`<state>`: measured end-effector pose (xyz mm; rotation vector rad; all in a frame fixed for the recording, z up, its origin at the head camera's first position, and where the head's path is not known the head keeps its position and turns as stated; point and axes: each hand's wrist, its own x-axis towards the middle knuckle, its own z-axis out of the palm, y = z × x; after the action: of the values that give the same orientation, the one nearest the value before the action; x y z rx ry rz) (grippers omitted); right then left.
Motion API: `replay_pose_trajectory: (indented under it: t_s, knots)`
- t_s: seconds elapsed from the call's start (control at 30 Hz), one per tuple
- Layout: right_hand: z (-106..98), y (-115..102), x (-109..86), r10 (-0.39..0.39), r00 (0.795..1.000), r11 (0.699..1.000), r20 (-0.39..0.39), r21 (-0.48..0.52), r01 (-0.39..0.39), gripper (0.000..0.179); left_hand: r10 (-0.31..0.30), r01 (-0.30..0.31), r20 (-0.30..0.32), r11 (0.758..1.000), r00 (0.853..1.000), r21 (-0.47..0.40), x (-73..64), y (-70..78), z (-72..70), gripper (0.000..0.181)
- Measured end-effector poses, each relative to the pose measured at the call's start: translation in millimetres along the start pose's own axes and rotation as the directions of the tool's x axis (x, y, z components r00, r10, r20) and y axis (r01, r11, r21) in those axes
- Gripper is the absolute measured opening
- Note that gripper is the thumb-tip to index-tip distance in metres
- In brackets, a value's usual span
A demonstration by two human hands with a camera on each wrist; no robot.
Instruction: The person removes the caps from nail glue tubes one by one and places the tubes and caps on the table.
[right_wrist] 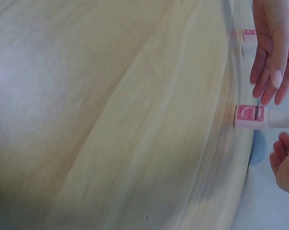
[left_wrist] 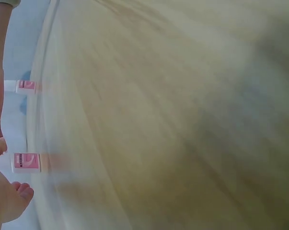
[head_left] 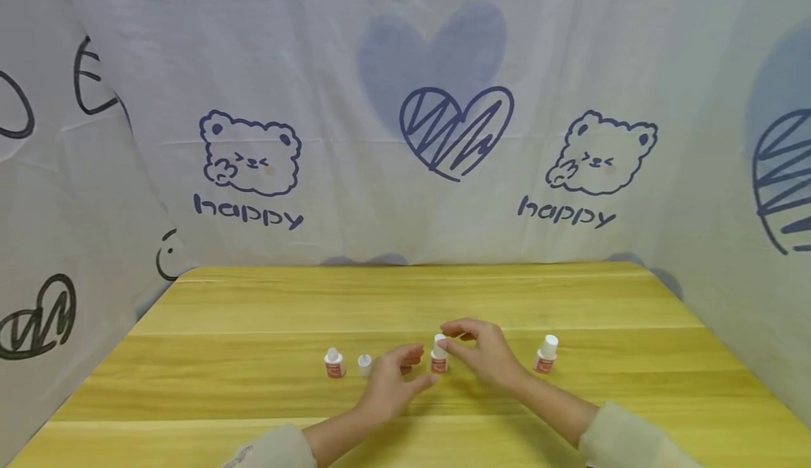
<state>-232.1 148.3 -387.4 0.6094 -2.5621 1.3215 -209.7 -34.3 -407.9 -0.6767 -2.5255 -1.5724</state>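
- Leftmost: left bottle (head_left: 334, 364), upright on table (head_left: 253, 306), red label, narrow white top. Probably light, stiff plastic; best hold is low on the body.
- Just right of it: small white piece (head_left: 364, 364), cap or nozzle, can't tell which. Likely very light, prone to roll; pinch by its sides.
- Left hand (head_left: 391, 385): wide, fingers extended, thumb apart, holds nothing. Between white piece and middle bottle, apart from the bottle.
- Middle bottle (head_left: 438, 357): upright on the table between both hands. Looks light, rigid, maybe slick on its smooth sides, easy to tip, not very fragile. Steady it by the labelled body, take the white cap (right_wrist: 280, 119) by its sides.
- Right hand (head_left: 486, 352): thumb and fingers parted about that cap, gap fairly narrow; contact unclear, no firm grip visible.
- Right bottle (head_left: 545, 355): upright, white cap on, well apart from the right hand. Should handle the same; body or cap both graspable.
- Surface: yellowish wood-grain table, looks flat and hard, smooth enough for light bottles to slide.
- Room: pale cloth (head_left: 355, 222) hangs behind and at both sides, printed with bears (head_left: 251, 155), hearts (head_left: 456, 134) and "happy" lettering (head_left: 248, 212).
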Motion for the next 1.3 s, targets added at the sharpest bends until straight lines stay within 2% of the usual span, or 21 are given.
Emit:
replay_pose_trajectory:
  t_s: [0.2,0.37,0.6,0.87,0.97,1.3]
  knots:
    - [4.5,1.8,0.1,0.005,1.0,1.0,-0.012,0.027,-0.004,0.029,-0.031,0.032,-0.03,0.999,0.999,0.022,7.3,-4.7,8.5,0.05]
    - [7.8,0.5,-0.1,0.005,1.0,0.999,-0.023,0.052,-0.004,0.025,-0.053,0.053,-0.023,0.999,0.998,0.009,12.9,-6.1,11.1,0.046]
    - [8.8,0.4,-1.3,0.009,1.0,0.997,-0.011,0.079,-0.009,0.02,-0.021,0.021,-0.019,1.0,1.0,0.009,15.5,-10.8,14.5,0.035]
    - [10.6,3.5,2.2,0.008,1.0,0.998,-0.009,0.059,-0.008,0.017,0.03,-0.031,-0.021,0.997,0.999,-0.07,21.0,-20.5,17.2,0.022]
    - [12.0,3.5,4.4,-0.01,1.0,0.998,0.005,0.066,0.01,0.018,0.034,-0.036,-0.036,0.997,0.999,-0.075,22.5,-23.8,17.7,0.018]
    - [8.3,3.9,2.0,0.013,1.0,1.0,-0.01,0.028,-0.012,0.017,0.044,-0.047,-0.054,0.997,0.998,-0.059,27.2,-23.8,23.8,0.016]
